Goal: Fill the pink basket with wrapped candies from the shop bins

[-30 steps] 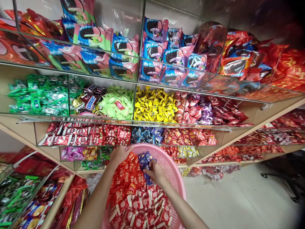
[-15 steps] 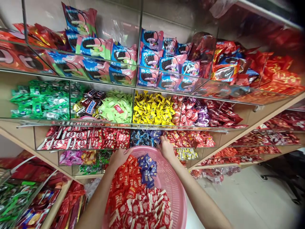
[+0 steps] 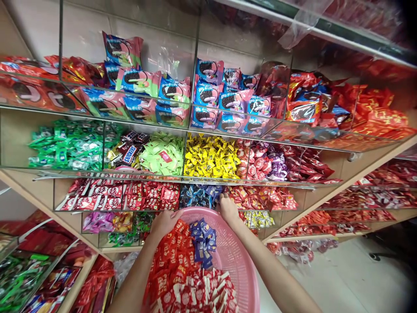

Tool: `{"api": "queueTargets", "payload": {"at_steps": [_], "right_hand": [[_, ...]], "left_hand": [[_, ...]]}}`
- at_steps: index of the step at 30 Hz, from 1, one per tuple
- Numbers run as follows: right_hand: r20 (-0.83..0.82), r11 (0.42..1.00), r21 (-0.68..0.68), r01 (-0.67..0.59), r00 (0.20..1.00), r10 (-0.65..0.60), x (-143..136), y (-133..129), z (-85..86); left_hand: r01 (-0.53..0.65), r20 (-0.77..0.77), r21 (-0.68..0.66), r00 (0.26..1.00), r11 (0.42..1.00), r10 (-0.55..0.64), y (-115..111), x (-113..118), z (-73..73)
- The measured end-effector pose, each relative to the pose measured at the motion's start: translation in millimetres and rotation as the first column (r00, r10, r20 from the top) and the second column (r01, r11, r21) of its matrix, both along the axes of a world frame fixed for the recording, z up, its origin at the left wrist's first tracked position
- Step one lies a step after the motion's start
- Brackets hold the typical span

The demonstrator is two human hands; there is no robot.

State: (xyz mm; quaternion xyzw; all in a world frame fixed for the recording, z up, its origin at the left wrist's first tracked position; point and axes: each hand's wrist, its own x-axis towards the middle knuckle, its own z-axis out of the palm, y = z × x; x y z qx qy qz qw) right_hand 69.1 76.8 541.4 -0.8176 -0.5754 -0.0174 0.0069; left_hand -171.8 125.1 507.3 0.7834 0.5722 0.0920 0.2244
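A pink plastic basket (image 3: 243, 261) is below the shelves, at the bottom middle of the head view. It holds red-wrapped sweets (image 3: 174, 250), dark blue-purple sweets (image 3: 203, 239) and red-and-white wrapped sweets (image 3: 198, 289). My left hand (image 3: 164, 224) is closed on the basket's far left rim. At the far right rim is my right hand (image 3: 228, 211), fingers curled in front of a shelf compartment of dark blue sweets (image 3: 198, 195). What those fingers hold, if anything, is hidden.
Glass-fronted shelves hold blue-and-pink biscuit packs (image 3: 205, 93), yellow sweets (image 3: 211, 156), light green sweets (image 3: 164, 152) and green sweets (image 3: 68, 145). Dark red packets (image 3: 153, 195) lie on the lower shelf. Slanted wooden shelf edges (image 3: 312, 195) flank both sides; tiled floor (image 3: 335, 269) lies right.
The view has shifted, so the shelves appear lower and the left side slightly further right. My hands and the basket keep nearly the same places relative to each other.
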Motion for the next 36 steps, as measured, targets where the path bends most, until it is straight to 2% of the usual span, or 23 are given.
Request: {"api": "queueTargets", "payload": {"at_steps": [4,8,13,18,21,23,27,31,34,36], "right_hand": [[-0.042,0.997,0.071,-0.024,0.999,0.027,-1.5,-21.7,10.5],[-0.188,0.984,0.152,-0.088,0.975,0.116,-14.4,-51.4,13.5],[-0.362,0.990,0.004,-0.139,0.923,0.131,-29.8,-87.5,-5.6],[-0.358,0.961,-0.199,-0.191,0.927,0.111,-27.9,-110.7,-18.9],[-0.264,0.933,-0.288,-0.215,0.955,0.138,-27.2,-115.0,-17.6],[-0.149,0.921,-0.344,-0.183,0.979,0.139,-29.2,-114.5,-18.9],[-0.022,0.902,-0.402,-0.159,0.986,0.165,-37.8,-111.9,-29.9],[-0.071,0.886,-0.424,-0.186,0.982,0.173,-44.4,-112.2,-31.6],[-0.195,0.887,-0.391,-0.246,0.964,0.182,-40.1,-108.9,-17.3],[-0.249,0.919,-0.284,-0.274,0.946,0.205,-32.1,-100.3,-4.2]], "left_hand": [[0.004,0.004,-0.016,1.000,1.000,-0.004,0.2,0.5,1.2],[-0.036,0.016,-0.055,0.999,0.998,0.037,-0.7,1.6,3.2],[-0.041,0.024,-0.075,0.999,0.996,0.043,-2.0,1.6,5.0],[-0.005,-0.003,-0.040,1.000,0.999,0.005,-1.1,1.7,3.9],[-0.002,0.000,-0.032,1.000,0.999,0.002,0.2,1.9,2.3],[-0.006,0.002,-0.032,1.000,0.999,0.006,1.0,1.9,1.1],[-0.005,-0.001,-0.042,1.000,0.999,0.005,1.7,1.5,-1.0],[0.009,-0.008,-0.027,1.000,1.000,-0.009,1.0,1.5,-0.1],[0.001,-0.013,-0.039,1.000,0.999,-0.001,0.4,2.3,2.3],[-0.008,-0.008,-0.048,1.000,0.999,0.008,0.3,2.6,3.3]]}}
